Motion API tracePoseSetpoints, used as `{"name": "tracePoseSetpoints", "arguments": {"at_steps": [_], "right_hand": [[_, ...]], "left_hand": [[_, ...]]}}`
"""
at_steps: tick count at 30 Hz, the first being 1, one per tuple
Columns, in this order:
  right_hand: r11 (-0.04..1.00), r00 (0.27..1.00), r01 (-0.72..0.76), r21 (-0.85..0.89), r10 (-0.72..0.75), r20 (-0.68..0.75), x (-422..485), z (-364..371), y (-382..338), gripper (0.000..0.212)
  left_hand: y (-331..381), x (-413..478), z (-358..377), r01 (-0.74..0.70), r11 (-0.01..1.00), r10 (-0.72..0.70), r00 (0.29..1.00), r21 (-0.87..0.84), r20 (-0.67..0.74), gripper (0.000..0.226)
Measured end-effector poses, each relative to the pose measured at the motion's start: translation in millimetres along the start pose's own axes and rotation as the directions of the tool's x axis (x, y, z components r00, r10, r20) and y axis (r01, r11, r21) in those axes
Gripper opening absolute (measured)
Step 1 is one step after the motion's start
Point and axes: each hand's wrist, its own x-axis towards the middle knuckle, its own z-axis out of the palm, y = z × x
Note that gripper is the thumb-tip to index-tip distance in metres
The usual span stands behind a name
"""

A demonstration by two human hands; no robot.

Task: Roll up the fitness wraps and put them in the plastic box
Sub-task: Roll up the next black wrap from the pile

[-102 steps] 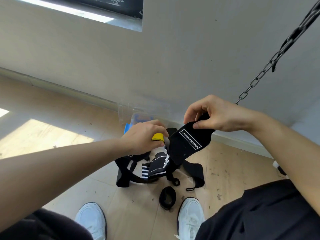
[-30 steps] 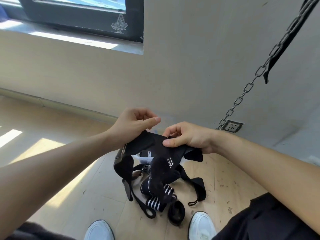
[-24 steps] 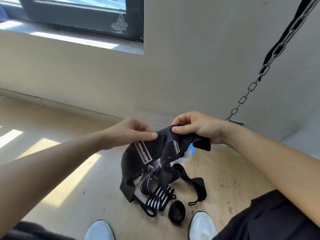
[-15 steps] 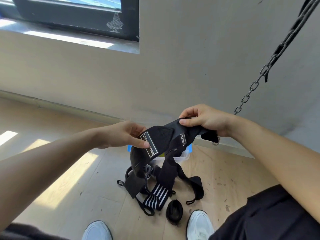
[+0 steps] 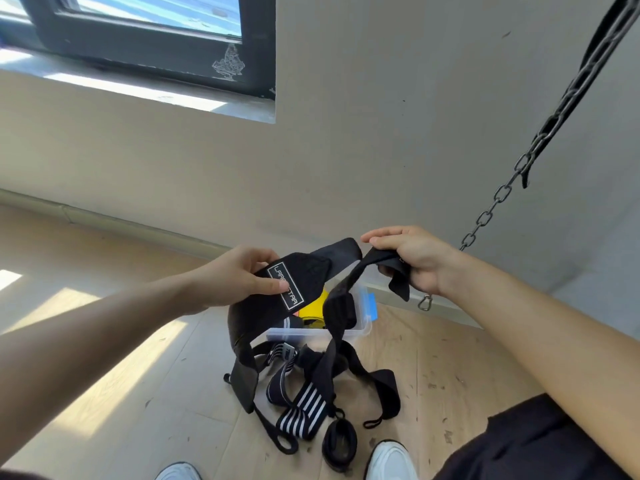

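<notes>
I hold a black fitness wrap [image 5: 311,268] stretched in the air between both hands. My left hand [image 5: 239,275] pinches its labelled end, thumb on the white logo patch. My right hand [image 5: 412,261] grips the other end, which folds over and hangs down. Below on the floor stands the clear plastic box [image 5: 360,323] with blue latches and a yellow roll [image 5: 311,310] inside. In front of it lies a heap of more wraps, among them a black-and-white striped wrap [image 5: 304,407] and a small rolled black wrap [image 5: 339,445].
A metal chain [image 5: 498,199] with a carabiner hangs at the right, just behind my right wrist. The wall and skirting run close behind the box. My white shoes [image 5: 391,459] stand at the bottom edge by the heap. A dark window frame [image 5: 156,50] is up left.
My hands have moved apart, spreading the black wrap wider. The logo patch now faces up under my left thumb, and the box shows more plainly below.
</notes>
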Motion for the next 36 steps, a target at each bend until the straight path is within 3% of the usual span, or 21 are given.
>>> {"name": "tracePoseSetpoints", "arguments": {"at_steps": [3,8,12,16,22,27,30,32,36], "right_hand": [[0.989,0.997,0.05,0.136,-0.042,-0.06,-1.7,-3.6,-4.8,0.018],[0.965,0.982,0.099,0.243,-0.134,0.131,-15.9,12.0,-2.3,0.025],[0.951,0.966,0.132,0.28,-0.187,0.181,-23.3,35.0,8.2,0.033],[0.953,0.962,0.204,0.224,-0.237,0.135,-26.5,45.6,17.8,0.035],[0.963,0.959,0.244,0.111,-0.257,0.118,-29.6,48.8,20.8,0.033],[0.954,0.935,0.286,-0.09,-0.257,0.246,-30.7,40.4,17.6,0.027],[0.772,0.855,0.506,-0.385,-0.394,0.337,-29.9,32.0,14.7,0.044],[0.644,0.778,0.629,-0.436,-0.518,0.357,-32.3,29.4,15.5,0.048],[0.439,0.61,0.78,-0.447,-0.693,0.385,-31.8,32.0,19.8,0.029]], "left_hand": [[1.9,-1.1,1.5,0.018,1.0,-0.018,0.998,0.01,-0.066,0.013],[8.0,-4.0,7.8,0.005,0.998,-0.009,0.999,-0.063,-0.052,0.017],[16.1,-4.8,20.1,-0.031,0.985,0.022,0.998,-0.169,-0.056,0.019],[20.2,-6.8,26.7,-0.043,0.966,0.027,0.997,-0.257,-0.067,0.036],[19.7,-6.3,31.9,-0.082,0.964,0.048,0.989,-0.252,-0.137,0.01],[18.2,-5.8,29.8,-0.078,0.971,0.045,0.988,-0.226,-0.147,0.005],[16.9,-3.0,26.5,-0.054,0.968,0.014,0.986,-0.243,-0.164,0.007],[16.3,-2.1,24.1,-0.038,0.964,-0.002,0.988,-0.263,-0.152,0.008],[13.3,0.3,23.0,-0.022,0.959,-0.014,0.992,-0.281,-0.125,0.015]]}}
